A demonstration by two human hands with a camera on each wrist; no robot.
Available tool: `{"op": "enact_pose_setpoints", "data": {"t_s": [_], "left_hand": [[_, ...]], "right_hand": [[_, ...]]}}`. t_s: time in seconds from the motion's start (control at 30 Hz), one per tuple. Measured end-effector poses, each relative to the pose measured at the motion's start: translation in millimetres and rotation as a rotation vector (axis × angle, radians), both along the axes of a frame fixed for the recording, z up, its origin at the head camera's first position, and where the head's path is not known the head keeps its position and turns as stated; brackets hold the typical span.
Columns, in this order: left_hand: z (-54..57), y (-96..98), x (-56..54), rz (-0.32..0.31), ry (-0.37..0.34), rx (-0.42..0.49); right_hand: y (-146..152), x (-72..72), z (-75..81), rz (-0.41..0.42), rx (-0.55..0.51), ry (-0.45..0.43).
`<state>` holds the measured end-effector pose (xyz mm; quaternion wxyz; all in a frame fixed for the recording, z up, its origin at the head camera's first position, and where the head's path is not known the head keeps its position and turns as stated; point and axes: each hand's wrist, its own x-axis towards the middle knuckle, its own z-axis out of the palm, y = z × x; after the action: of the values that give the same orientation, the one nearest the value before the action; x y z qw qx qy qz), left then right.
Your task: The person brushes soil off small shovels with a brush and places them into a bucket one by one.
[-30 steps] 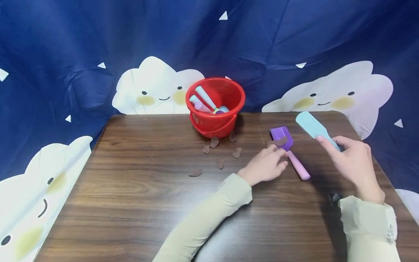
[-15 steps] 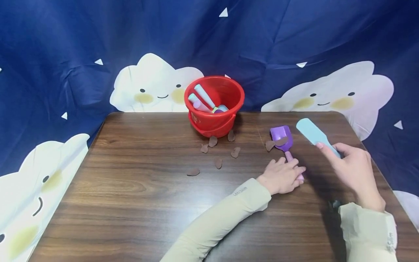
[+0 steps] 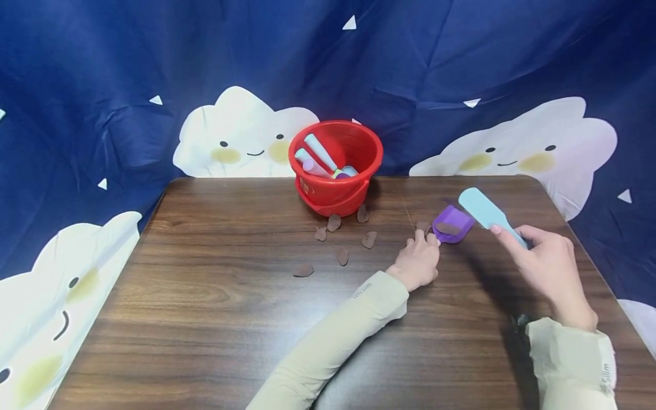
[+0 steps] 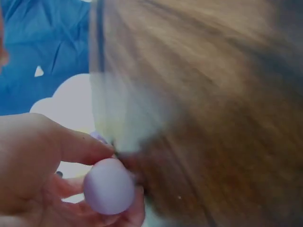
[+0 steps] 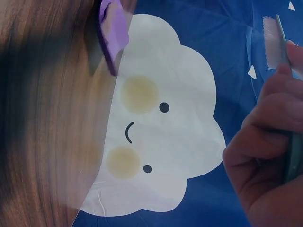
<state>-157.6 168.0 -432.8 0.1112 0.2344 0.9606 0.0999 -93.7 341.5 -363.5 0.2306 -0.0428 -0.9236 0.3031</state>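
Observation:
My left hand [image 3: 417, 262] grips the lilac handle [image 4: 109, 187] of a small purple dustpan [image 3: 463, 223], its thumb and fingers wrapped round it. The pan points away to the right, and a brown leaf-like piece [image 3: 447, 228] lies in it. Just beyond my left fingertips is another brown piece [image 3: 422, 226], partly covered by the hand. My right hand [image 3: 553, 270] holds a light blue hand brush [image 3: 482, 208] above the table's right side, thumb along its handle. White bristles [image 5: 271, 42] show on the brush in the right wrist view.
A red bucket [image 3: 333, 196] stands at the table's back edge with several pastel-handled tools [image 3: 320, 152] inside. Several brown pieces [image 3: 368, 240] lie scattered in front of it on the wooden table [image 3: 215, 319]. A blue cloud-print curtain [image 3: 410, 68] hangs behind.
My left hand has moved onto the dustpan's handle, taken hold of it and swung the pan round to the right, the brown piece riding in it. My right hand with the brush has shifted slightly.

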Motion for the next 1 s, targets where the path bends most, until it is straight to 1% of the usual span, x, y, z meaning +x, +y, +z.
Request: {"op": "enact_pose_setpoints", "data": {"t_s": [0.07, 0.17, 0.27, 0.37, 0.47, 0.6, 0.67, 0.7, 0.77, 0.83, 0.93, 1.0], "left_hand": [[1.7, -1.6, -2.9, 0.01, -0.093, 0.025], [5.9, -7.1, -5.8, -0.012, -0.196, 0.063], [9.6, -15.0, -7.3, -0.01, -0.282, 0.157], [14.0, -23.3, -6.3, 0.053, -0.412, 0.286], [17.1, -29.8, -3.8, 0.159, -0.603, 0.476], [16.6, -35.1, -0.2, 0.271, -0.902, 0.757], [15.5, -36.6, 1.0, 0.298, -1.032, 0.85], [15.3, -37.7, 1.5, 0.306, -1.086, 0.881], [15.7, -40.6, 3.3, 0.305, -1.158, 0.917], [16.7, -45.9, 5.4, 0.292, -1.214, 0.937], [18.6, -55.6, 9.5, 0.28, -1.27, 0.968], [19.7, -62.8, 12.0, 0.284, -1.29, 0.991]], "right_hand": [[-1, -0.2, -0.8, -0.002, -0.002, -0.001], [-2, 0.2, -1.6, -0.008, -0.002, 0.002], [-4, 0.4, -2.0, -0.014, -0.005, -0.01], [-6, 0.0, -2.1, -0.015, 0.001, -0.024], [-8, -1.1, -2.2, -0.004, 0.003, -0.02], [-11, -2.4, -3.3, 0.013, 0.007, -0.009], [-12, -2.9, -3.6, 0.02, 0.006, -0.008], [-13, -3.2, -3.8, 0.025, 0.008, -0.01], [-16, -3.7, -3.9, 0.035, 0.011, -0.011], [-19, -4.4, -4.1, 0.055, 0.015, -0.009], [-23, -5.5, -4.7, 0.081, 0.023, 0.002], [-27, -6.4, -5.0, 0.098, 0.027, 0.007]]}}
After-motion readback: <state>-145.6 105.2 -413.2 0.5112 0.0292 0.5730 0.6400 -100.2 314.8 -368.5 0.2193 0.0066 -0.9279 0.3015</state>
